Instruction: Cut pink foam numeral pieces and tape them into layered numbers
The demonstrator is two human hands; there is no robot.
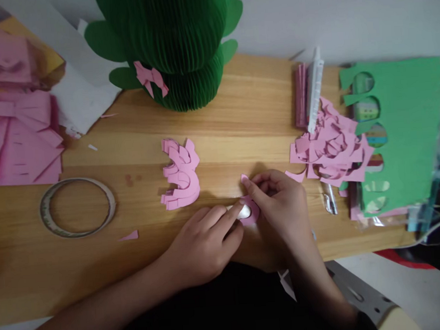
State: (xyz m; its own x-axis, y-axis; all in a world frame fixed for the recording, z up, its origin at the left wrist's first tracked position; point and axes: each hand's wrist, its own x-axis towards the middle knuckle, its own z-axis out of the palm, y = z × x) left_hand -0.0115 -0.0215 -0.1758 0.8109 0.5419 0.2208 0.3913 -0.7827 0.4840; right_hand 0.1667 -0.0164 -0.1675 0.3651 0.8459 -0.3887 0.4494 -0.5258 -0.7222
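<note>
Low in the middle of the head view, my left hand (206, 241) is closed round a white round-ended rod (244, 212), partly hidden by its fingers. The rod's end lies against a curved strip of pink paper (253, 216). My right hand (283, 201) pinches that strip near its upper tip, thumb and finger pressed together. Left of my hands, a stack of curled pink paper cutouts (185, 180) lies on the wooden table (237, 143).
A green honeycomb paper tree (181, 42) with a pink bow (151, 79) stands behind. Pink scraps (334, 147), a white tube (315, 88) and green card (414, 136) lie rightward. Leftward are a tape roll (44, 210) and large pink paper bow (18, 134).
</note>
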